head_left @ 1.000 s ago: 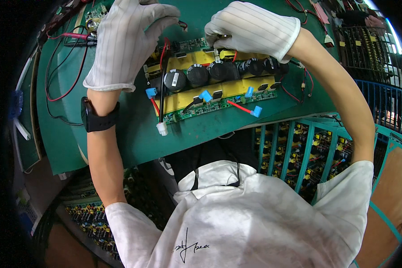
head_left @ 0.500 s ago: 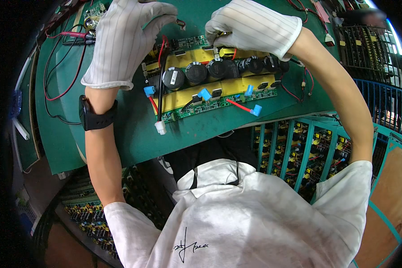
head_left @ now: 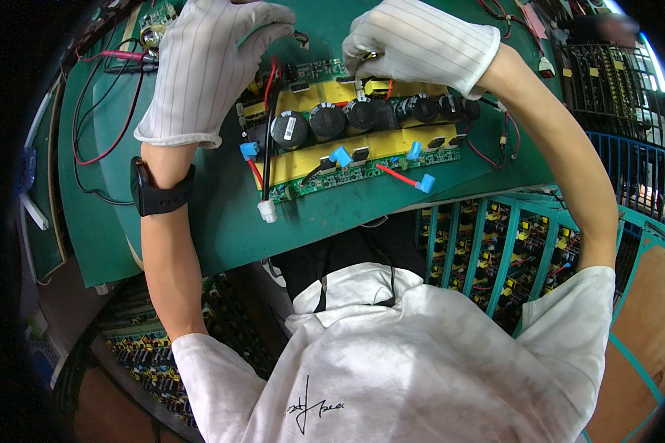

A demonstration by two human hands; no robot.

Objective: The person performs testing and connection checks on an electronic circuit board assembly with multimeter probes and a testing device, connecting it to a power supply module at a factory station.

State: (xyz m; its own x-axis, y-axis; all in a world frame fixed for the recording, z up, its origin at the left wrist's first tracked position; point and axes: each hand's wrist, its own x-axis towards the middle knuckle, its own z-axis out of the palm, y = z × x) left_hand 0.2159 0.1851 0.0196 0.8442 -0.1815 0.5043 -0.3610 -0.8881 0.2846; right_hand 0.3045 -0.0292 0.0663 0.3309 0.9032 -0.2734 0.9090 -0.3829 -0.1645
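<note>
On the green mat lies a circuit board (head_left: pixel 318 152) with yellow-wrapped strips, a row of black capacitors (head_left: pixel 326 120) and blue-capped red leads (head_left: pixel 423 183). Over its far left corner is my left hand (head_left: pixel 207 63), in a white striped glove. Its fingers are pinched together, and a small dark connector with wires (head_left: pixel 301 39) sticks out at the fingertips. My right hand (head_left: pixel 417 46), gloved alike, is closed at the board's far edge. Something small and dark yellow shows by its fingertips, too covered to name. A black cable with a white plug (head_left: pixel 267 212) crosses the board's left end.
Red and black test leads (head_left: pixel 111 55) curl over the mat (head_left: pixel 103 244) at left. Another small board (head_left: pixel 155 29) lies at the far left. Teal racks (head_left: pixel 495 251) full of boards stand below the table's near edge, with more shelving (head_left: pixel 602 81) at right.
The circuit board has shifted very slightly to the right. Both hands keep almost the same place and hold.
</note>
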